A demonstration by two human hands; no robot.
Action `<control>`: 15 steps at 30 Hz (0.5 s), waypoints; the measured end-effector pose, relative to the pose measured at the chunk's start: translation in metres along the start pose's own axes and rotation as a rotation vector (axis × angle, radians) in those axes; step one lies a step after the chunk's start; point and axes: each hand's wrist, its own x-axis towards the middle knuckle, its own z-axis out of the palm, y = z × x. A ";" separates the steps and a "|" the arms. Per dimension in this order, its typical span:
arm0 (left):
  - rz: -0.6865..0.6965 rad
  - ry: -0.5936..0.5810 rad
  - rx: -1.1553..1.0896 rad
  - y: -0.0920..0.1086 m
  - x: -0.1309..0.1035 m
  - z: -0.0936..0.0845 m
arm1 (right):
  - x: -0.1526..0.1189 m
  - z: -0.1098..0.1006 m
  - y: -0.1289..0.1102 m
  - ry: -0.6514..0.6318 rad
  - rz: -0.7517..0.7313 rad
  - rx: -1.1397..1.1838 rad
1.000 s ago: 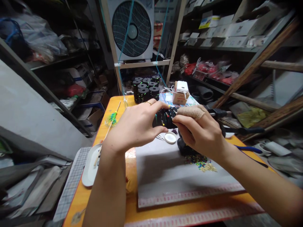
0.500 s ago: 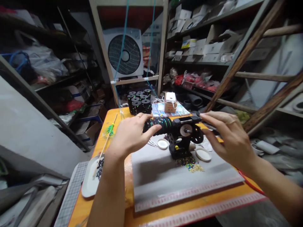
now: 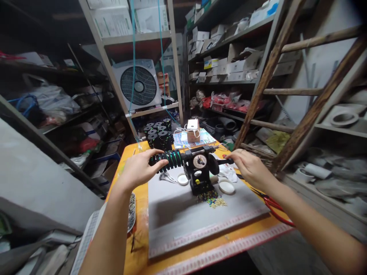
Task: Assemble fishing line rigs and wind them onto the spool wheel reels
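Note:
A black hand-cranked winding machine (image 3: 200, 172) with a round dial stands on a grey board (image 3: 183, 225). From its left side sticks out a black spool wound with green, glittering strands (image 3: 172, 159). My left hand (image 3: 140, 168) is wrapped round the spool's left end, thumb in front. On the other side, my right hand (image 3: 243, 164) pinches the end of the black crank handle (image 3: 226, 161). Small multicoloured and gold beads (image 3: 215, 201) lie at the machine's foot, between two round white lids, one at the left (image 3: 182, 179) and one at the right (image 3: 226, 186).
Black spools (image 3: 158, 133) are stacked at the table's back left, beside a small box with a white cable (image 3: 193, 131). Red-handled pliers (image 3: 275, 206) lie at the right edge. A tray of small parts (image 3: 132, 212) is by my left forearm. Behind are a fan (image 3: 138, 84) and shelves.
The view has shifted, so the machine appears lower and further left. The crank handle has turned, and my right hand has moved with it. My left hand stays round the spool.

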 end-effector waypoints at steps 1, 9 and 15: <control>0.011 0.032 -0.022 -0.002 -0.002 0.000 | -0.002 0.000 -0.001 -0.004 0.000 0.006; -0.145 0.412 -0.243 -0.041 -0.052 0.021 | -0.023 0.004 0.000 -0.010 -0.037 0.050; -0.283 0.511 -0.426 -0.046 -0.064 0.051 | -0.032 0.013 0.005 -0.007 -0.042 0.095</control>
